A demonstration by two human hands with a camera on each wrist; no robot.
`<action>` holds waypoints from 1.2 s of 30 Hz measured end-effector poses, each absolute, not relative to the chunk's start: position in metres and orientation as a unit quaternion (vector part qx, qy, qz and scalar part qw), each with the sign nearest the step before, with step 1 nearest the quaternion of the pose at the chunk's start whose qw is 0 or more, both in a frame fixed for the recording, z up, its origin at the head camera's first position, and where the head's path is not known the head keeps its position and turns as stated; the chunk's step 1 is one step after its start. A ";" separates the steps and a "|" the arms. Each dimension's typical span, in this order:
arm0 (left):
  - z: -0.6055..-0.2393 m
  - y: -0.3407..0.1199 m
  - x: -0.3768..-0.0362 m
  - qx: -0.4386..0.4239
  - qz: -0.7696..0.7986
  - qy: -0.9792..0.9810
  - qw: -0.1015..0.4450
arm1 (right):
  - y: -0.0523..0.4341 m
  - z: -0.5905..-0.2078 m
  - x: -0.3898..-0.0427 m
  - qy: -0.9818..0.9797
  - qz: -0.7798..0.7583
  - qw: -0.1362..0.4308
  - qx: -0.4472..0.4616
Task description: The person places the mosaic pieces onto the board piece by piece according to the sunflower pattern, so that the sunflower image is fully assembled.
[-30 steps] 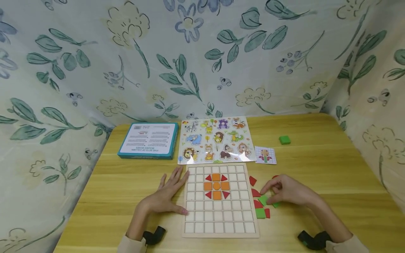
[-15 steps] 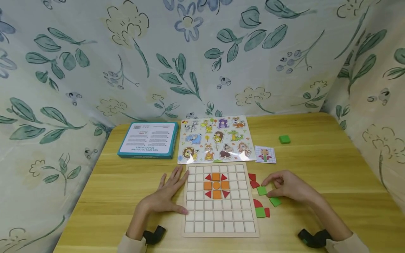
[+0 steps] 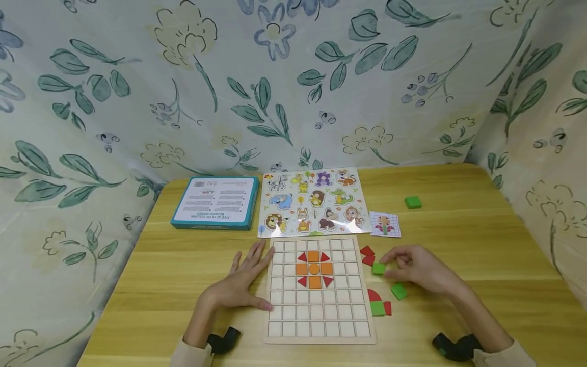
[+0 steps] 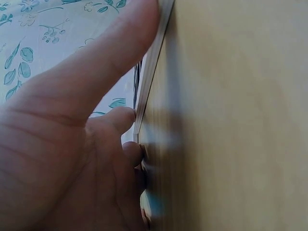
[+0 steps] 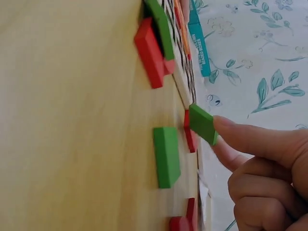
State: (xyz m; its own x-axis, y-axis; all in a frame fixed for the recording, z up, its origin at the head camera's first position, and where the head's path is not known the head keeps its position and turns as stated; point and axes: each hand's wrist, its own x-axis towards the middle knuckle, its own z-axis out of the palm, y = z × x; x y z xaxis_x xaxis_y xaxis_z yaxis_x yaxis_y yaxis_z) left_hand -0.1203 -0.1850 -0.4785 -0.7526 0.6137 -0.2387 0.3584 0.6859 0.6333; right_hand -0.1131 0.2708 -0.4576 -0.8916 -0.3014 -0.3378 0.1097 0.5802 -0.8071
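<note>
My right hand (image 3: 419,270) pinches a green square tile (image 5: 203,124) between thumb and index finger; the right wrist view shows it tilted, its other fingers curled. Just beyond it lie red curved-edge pieces (image 3: 368,260) beside the wooden grid board (image 3: 321,340). My left hand (image 3: 243,283) lies spread along the board's left side, thumb and index fingertips at its edge. On the grid, orange squares (image 3: 313,256) surround an orange round piece (image 3: 314,269), with red triangles (image 3: 301,282) at the corners.
Right of the board lie another green tile (image 3: 399,291), a green square (image 3: 378,308) and a red quarter-round (image 3: 373,295). Behind stand a blue-edged box (image 3: 215,204), an animal picture board (image 3: 293,216), a pattern card (image 3: 385,225) and a far green block (image 3: 412,202).
My right hand has moved slightly away from me with the green tile, now pinched at the fingertips. The red pieces beside the board have shifted farther back. My left hand stays put.
</note>
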 end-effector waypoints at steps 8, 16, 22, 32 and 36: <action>-0.477 -0.185 -0.120 0.271 0.289 0.891 0.223 | 0.263 -0.449 -0.112 0.864 -0.454 0.209 -0.061; -0.476 -0.184 -0.119 0.265 0.290 0.891 0.225 | 0.230 -0.455 -0.107 0.833 -0.498 0.216 -0.101; -0.478 -0.185 -0.120 0.266 0.290 0.892 0.223 | 0.180 -0.456 -0.098 0.822 -0.501 0.232 -0.139; -0.476 -0.184 -0.119 0.265 0.281 0.895 0.222 | 0.137 -0.466 -0.090 0.834 -0.481 0.226 -0.148; -0.475 -0.185 -0.118 0.265 0.280 0.895 0.225 | 0.134 -0.468 -0.088 0.846 -0.464 0.213 -0.153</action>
